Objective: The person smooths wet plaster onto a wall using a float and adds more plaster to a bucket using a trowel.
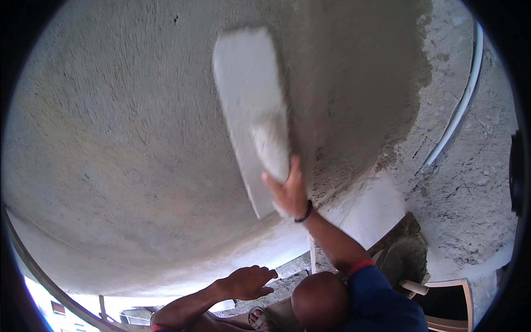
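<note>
Grey plaster (138, 110) fills most of the view, a broad curved-looking surface that is pale and streaked at the left and darker, seemingly damp, toward the right. Judging by its texture, the coat is laid over the greater part, yet it carries brushed marks and small pits, so the smoothing looks only partly done. Past its ragged right edge, a rougher strip of wall (459, 199) appears uncoated and, by that reading, is what is left. Against the plaster, near the middle, lies the long pale float (243, 83), tilted slightly, its raised handle toward the lower end. A white pipe (456, 105) bends down the rough strip, well apart from the float. Below it sits a cement-caked object (406, 257), its kind hard to tell. The person's left hand (249, 282) is low and away from the surface, fingers loosely bent, thumb apart, with nothing visible in it. The right hand (290, 193), blurred, grips the lower end of the float's handle between thumb and fingers. Smaller come a sandal (260, 319) and a dark wristband (304, 212) on the right wrist.
</note>
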